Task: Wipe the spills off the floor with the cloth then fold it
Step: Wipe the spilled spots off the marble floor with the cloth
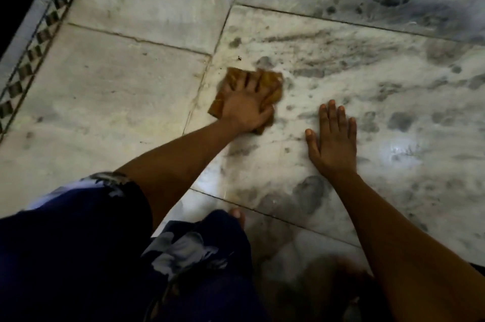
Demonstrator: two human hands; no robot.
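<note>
1. The left hand (245,105) lies palm-down on an orange-brown cloth (271,85), fingers spread and pressing it flat against the marble floor (136,80); the cloth bunches under the palm and pokes out beyond the fingertips and at the wrist side.
2. The right hand (333,140) rests flat on the floor just right of the cloth, fingers straight and slightly apart, holding nothing; the two hands are apart.
3. Grey smudges and streaks (341,59) mark the tile beyond and to the right of both hands; whether they are wet spill or veining in the stone is hard to tell.
4. A small dark speck (239,58) sits just past the cloth's far edge.
5. A grout line (210,59) runs just left of the left hand.
6. Far left of the left hand a patterned border strip (39,38) crosses the floor diagonally.
7. Below the left forearm, dark blue floral clothing (105,256) fills the near corner, with a toe (237,214) showing at its edge.
8. The near floor under the right forearm is dim and blurred.
</note>
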